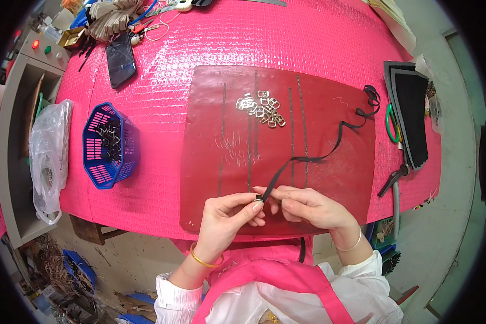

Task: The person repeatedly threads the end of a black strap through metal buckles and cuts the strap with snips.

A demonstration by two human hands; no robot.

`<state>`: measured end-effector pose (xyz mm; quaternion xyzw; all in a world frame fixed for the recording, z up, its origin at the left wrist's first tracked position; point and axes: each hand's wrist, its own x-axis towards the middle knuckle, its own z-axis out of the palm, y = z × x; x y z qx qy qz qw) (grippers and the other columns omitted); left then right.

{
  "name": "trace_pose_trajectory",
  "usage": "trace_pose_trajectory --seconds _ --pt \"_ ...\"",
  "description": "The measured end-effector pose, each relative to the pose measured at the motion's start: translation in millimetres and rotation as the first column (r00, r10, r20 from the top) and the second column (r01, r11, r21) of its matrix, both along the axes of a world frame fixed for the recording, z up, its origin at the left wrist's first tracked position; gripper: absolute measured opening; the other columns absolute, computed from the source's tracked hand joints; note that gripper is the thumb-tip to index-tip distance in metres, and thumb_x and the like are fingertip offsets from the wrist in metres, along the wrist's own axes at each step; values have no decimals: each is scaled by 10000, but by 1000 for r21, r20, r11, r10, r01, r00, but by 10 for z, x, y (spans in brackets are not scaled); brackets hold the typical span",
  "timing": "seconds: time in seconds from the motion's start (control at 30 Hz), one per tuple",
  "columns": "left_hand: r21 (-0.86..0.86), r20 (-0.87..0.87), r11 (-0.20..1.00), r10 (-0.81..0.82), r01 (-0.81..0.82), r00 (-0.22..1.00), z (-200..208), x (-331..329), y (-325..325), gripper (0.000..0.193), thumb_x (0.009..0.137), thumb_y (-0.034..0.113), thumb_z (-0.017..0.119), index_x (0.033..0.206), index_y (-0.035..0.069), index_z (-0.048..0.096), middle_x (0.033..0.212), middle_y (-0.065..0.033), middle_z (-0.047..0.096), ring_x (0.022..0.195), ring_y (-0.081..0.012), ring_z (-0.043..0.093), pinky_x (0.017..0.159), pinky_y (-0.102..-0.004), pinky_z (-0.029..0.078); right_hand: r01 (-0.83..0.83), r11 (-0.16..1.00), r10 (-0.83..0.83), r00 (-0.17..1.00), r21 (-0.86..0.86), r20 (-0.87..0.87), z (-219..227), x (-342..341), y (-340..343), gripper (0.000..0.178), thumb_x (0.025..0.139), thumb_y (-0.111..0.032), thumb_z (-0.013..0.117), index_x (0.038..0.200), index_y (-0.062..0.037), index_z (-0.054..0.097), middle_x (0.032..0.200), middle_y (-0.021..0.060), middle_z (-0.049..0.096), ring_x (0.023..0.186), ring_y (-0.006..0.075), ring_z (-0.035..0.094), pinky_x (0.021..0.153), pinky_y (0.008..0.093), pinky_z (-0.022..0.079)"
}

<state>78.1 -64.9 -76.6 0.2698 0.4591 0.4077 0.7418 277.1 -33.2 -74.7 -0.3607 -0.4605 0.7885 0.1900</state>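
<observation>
Near the front edge of a dark red mat (340,194), my left hand (224,216) pinches the end of a narrow black strap (314,160) between thumb and fingers. A small pale glint shows at that pinch, perhaps a metal buckle, mostly covered by the fingertips. My right hand (318,209) is closed beside it, with its fingertips at the same stretch of strap. From there the strap runs up and right across the mat to a curled far end. A loose pile of silver metal buckles (263,110) lies on the mat beyond my hands.
Left of the mat stands a blue plastic basket (130,156) holding small dark pieces. A phone (121,60) lies behind it, and a clear plastic bag (49,151) hangs at the table's left. On the right are green-handled scissors (390,123) and black material pieces (410,108).
</observation>
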Motion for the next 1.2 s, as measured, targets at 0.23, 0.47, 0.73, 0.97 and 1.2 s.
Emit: trace_pose_trajectory --seconds 0.23,0.47,0.73,0.97,1.2 --pt "53 -16 996 -70 70 997 59 -17 20 125 819 23 570 908 -55 611 757 -90 609 623 -117 575 552 -215 479 -26 1000 26 997 -9 -66 -11 -123 32 404 888 -177 470 1242 13 433 745 11 547 665 71 456 616 201 377" --pt "-27 -207 1000 2 -8 978 324 -214 70 88 784 2 598 860 -39 619 734 -68 598 608 -116 567 548 -218 486 79 988 -87 995 -134 -55 -37 -121 10 351 893 -143 486 580 16 495 596 31 474 1217 215 377 609 239 370" --pt "499 -786 757 601 421 -148 589 -1099 705 197 737 94 623 909 -2 607 920 -110 513 842 -261 480 746 -355 385 39 994 -46 996 -107 -70 -52 -140 -26 347 892 -114 473 571 16 469 611 37 477 1212 220 388 606 223 351" --pt "370 -671 787 -140 493 728 71 45 535 99 716 68 641 785 -2 625 686 -105 590 600 -203 571 560 -276 441 -236 864 35 910 445 413 123 -101 -49 369 777 -219 636 1107 -68 570 696 85 502 610 149 532 537 274 400" --pt "462 -864 405 5 789 504 276 145 651 88 713 43 633 781 15 584 617 -116 555 530 -202 568 473 -284 430 189 751 -402 891 633 210 92 2 84 156 744 -11 634 899 -21 627 755 50 553 576 85 463 486 226 358"
